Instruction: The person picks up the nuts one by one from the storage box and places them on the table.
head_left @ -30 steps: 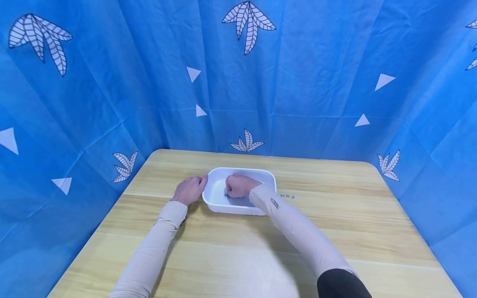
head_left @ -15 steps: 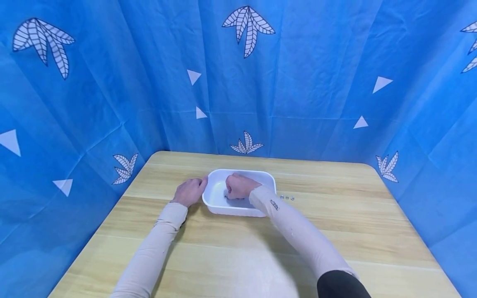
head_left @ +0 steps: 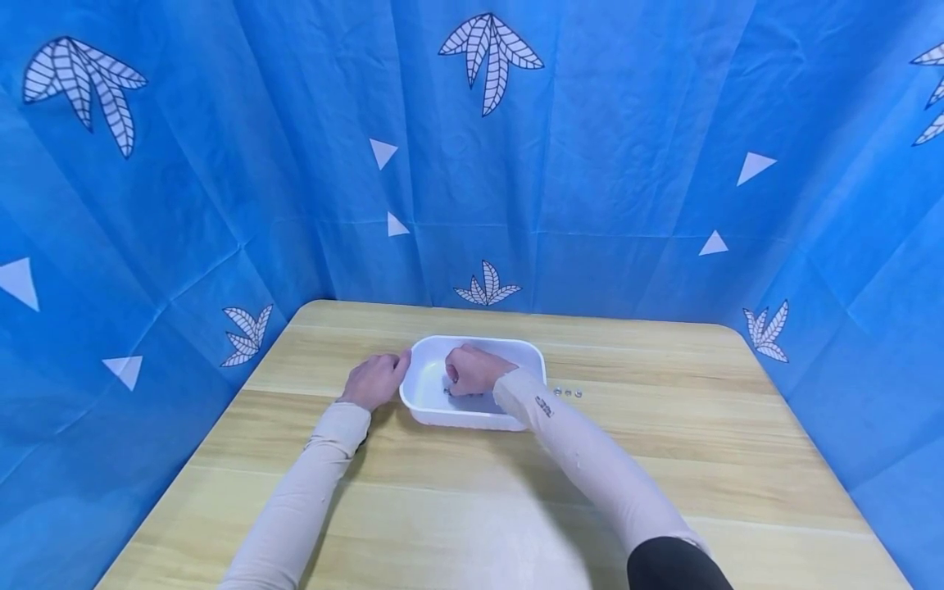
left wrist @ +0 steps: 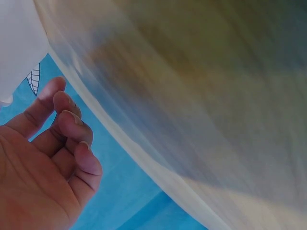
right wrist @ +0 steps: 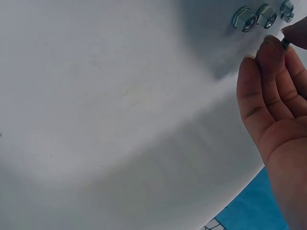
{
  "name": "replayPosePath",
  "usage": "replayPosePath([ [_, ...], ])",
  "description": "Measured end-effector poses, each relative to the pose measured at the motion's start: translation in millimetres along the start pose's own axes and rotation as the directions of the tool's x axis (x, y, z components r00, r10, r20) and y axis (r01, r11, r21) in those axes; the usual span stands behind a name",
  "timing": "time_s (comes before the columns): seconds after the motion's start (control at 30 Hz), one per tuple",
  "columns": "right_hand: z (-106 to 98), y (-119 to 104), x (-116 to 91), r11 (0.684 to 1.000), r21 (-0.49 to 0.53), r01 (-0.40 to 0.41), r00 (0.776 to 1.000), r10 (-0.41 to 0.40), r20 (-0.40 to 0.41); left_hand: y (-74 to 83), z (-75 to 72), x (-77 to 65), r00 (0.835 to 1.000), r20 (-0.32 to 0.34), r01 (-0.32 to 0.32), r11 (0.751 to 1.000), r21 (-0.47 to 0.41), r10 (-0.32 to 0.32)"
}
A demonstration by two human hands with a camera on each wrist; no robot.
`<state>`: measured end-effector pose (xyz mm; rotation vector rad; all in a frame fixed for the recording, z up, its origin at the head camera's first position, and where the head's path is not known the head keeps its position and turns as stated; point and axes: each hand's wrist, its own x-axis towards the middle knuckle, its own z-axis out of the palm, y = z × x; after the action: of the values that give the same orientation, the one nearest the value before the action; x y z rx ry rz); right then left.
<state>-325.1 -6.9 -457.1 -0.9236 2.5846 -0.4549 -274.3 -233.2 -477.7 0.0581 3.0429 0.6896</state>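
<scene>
In the head view, my right hand (head_left: pixel 475 370) reaches down into a white plastic tub (head_left: pixel 470 419). The right wrist view shows its thumb and fingertips pinching a small metal piece (right wrist: pixel 286 43), mostly hidden by the fingers. Silver hex flange nuts (right wrist: pixel 244 19) stand on the tub floor close to those fingertips. My left hand (head_left: pixel 372 381) is at the tub's left end, one digit touching the rim. Seen from the left wrist, its fingers (left wrist: pixel 73 125) curl loosely beside the tub wall (left wrist: pixel 21 43) with nothing between them; the thumb is out of that view.
Just right of the tub, small metal nuts (head_left: pixel 568 392) lie in a short row on the wooden table (head_left: pixel 457 508). Blue curtains (head_left: pixel 619 164) with leaf and triangle prints hang behind the table and along both sides.
The head view has tilted slightly, shifting the whole scene a little down. Both hands and the tub hold nearly the same places; the right fingers shift only very slightly.
</scene>
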Motion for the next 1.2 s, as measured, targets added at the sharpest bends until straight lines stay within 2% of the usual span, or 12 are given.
replayPosePath([
  [0.13,0.5,0.3,-1.5,0.999,0.048,0.013,1.000,-0.013,-0.002,-0.7,1.5,-0.4,1.000,0.002,0.000,1.000,0.003,0.000],
  [0.4,1.1,4.6,-3.4,0.981,0.164,0.106,0.994,-0.099,-0.049,-0.1,1.8,-0.9,1.000,-0.006,-0.006,1.000,0.004,0.006],
  [0.6,1.3,6.2,0.2,0.968,0.234,0.091,0.994,-0.076,-0.074,0.2,2.0,0.0,1.000,-0.009,-0.008,1.000,0.016,0.008],
  [0.7,-0.3,5.9,1.7,0.957,0.269,0.111,0.991,-0.085,-0.106,0.3,1.9,0.1,1.000,-0.012,-0.009,1.000,0.017,0.009],
  [1.0,-6.2,3.1,0.3,0.885,0.416,0.211,0.973,-0.150,-0.175,0.2,1.5,1.2,1.000,-0.019,-0.017,1.000,0.020,0.017],
  [1.2,-9.1,3.2,0.8,0.832,0.523,0.185,0.980,-0.117,-0.161,-0.6,0.7,1.6,1.000,-0.014,-0.021,0.999,0.033,0.021],
])
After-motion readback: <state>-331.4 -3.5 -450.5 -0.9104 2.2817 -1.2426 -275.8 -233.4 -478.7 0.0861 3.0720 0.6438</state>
